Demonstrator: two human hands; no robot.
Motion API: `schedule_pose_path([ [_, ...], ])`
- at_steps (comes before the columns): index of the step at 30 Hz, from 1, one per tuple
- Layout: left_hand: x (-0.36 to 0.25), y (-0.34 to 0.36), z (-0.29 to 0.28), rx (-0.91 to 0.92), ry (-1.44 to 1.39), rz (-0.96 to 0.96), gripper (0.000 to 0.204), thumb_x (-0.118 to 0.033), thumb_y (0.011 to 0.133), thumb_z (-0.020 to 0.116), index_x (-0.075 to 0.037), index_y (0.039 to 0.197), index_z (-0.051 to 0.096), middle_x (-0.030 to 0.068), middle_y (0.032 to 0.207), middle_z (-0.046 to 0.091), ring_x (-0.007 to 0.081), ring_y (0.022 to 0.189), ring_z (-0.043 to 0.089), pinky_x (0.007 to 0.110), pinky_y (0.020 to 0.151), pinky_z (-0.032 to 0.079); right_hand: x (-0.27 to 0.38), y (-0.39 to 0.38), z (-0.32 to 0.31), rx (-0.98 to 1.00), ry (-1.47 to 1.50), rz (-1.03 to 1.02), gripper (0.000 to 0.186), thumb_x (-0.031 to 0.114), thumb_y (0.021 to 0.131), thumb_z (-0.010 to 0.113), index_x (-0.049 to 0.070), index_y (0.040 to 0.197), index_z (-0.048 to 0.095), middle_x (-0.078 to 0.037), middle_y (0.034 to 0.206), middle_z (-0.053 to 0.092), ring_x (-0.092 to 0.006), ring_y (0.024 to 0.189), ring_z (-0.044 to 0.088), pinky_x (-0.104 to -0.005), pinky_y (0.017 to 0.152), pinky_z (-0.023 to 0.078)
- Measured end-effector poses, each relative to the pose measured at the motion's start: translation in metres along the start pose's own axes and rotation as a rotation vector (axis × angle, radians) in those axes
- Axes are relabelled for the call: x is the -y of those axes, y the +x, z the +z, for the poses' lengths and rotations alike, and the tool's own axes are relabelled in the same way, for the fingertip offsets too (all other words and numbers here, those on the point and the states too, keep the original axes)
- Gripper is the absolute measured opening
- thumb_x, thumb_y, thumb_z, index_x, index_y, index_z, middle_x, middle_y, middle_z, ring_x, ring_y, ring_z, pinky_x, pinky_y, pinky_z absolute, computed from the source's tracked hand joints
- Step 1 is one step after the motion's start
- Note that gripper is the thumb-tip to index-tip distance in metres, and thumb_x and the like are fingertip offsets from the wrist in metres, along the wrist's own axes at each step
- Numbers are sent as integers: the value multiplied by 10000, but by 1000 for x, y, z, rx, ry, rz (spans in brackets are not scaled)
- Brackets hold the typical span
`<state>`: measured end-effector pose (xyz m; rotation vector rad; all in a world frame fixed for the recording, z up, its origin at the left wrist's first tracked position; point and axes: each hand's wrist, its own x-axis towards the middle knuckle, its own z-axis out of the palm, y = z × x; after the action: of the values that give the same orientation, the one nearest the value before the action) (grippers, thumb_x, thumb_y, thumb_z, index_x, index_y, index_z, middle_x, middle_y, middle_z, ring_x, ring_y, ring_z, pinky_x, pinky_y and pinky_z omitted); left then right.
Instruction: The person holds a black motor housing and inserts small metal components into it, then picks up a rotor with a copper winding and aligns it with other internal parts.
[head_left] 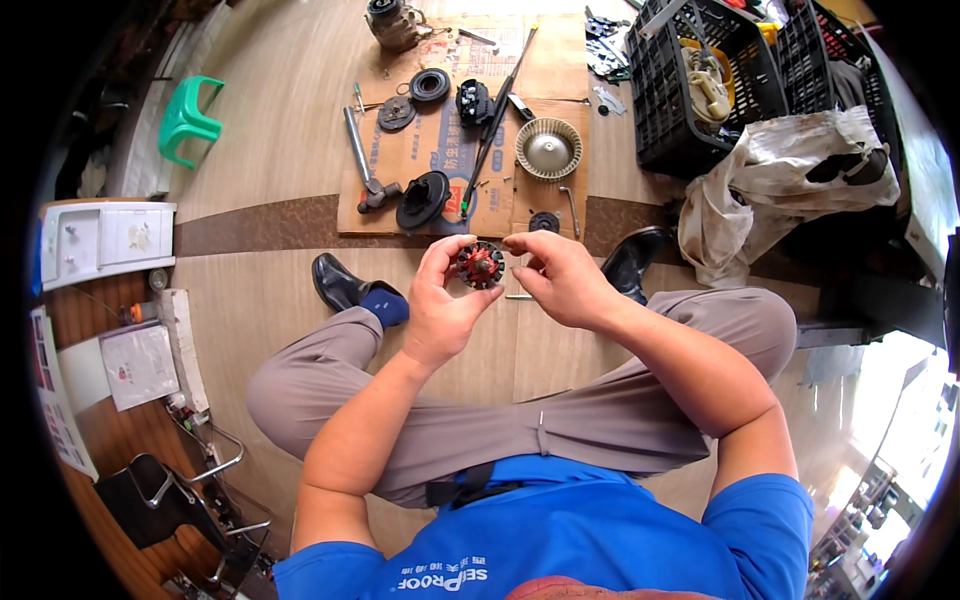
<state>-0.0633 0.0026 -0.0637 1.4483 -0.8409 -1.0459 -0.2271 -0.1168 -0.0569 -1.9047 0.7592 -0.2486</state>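
Note:
In front of me, my left hand (449,300) grips a small round motor rotor (481,265) with red windings and dark segments round its edge, fingers and thumb about it. My right hand (560,275) is just to its right, thumb and index finger apart, the index tip at the rotor's upper right edge. Beyond lies a cardboard sheet (375,70) bearing a hammer (378,195), a black round housing (423,200), a silver fan wheel (548,150), a black part (474,103), long dark rods and small loose pieces.
Black plastic crates (680,130) with parts and a crumpled pale cloth (740,210) are at the right. A green stool (188,120) stands at upper left, a white cabinet (100,240) and black chair (140,500) at left. My shoes (338,285) are either side of my hands.

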Motion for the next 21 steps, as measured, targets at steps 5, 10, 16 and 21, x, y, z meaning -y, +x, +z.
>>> schedule_pose_path([
  [5, 1, 0, 1, 5, 126, 120, 584, 37, 719, 783, -22, 1248, 544, 88, 1237, 550, 177, 1096, 595, 313, 959, 492, 12, -3, -4, 43, 273, -34, 398, 32, 886, 628, -18, 1277, 569, -90, 1005, 639, -112, 806, 620, -267, 724, 519],
  [10, -3, 1, 2, 6, 136, 143, 573, 33, 720, 780, -32, 1243, 554, 92, 1232, 561, 189, 1100, 593, 313, 956, 489, 11, -4, -4, 49, 305, -78, 457, 63, 878, 687, -20, 1306, 548, -87, 1024, 635, -113, 821, 626, -270, 719, 522],
  [16, 1, 0, 1, 39, 205, 176, 553, -1, 730, 792, -43, 1235, 570, 106, 1238, 580, 214, 1129, 583, 328, 968, 474, 11, -4, 0, 46, 324, -34, 487, 80, 856, 735, -26, 1295, 553, -90, 1048, 642, -112, 824, 630, -275, 719, 528],
  [21, 5, -1, 1, 58, 158, 164, 546, -9, 738, 795, -43, 1235, 571, 103, 1230, 580, 212, 1123, 584, 324, 966, 473, 17, -5, -3, 7, 332, 16, 432, 135, 806, 767, -1, 1193, 630, -143, 1004, 678, -201, 807, 651, -330, 725, 540],
])
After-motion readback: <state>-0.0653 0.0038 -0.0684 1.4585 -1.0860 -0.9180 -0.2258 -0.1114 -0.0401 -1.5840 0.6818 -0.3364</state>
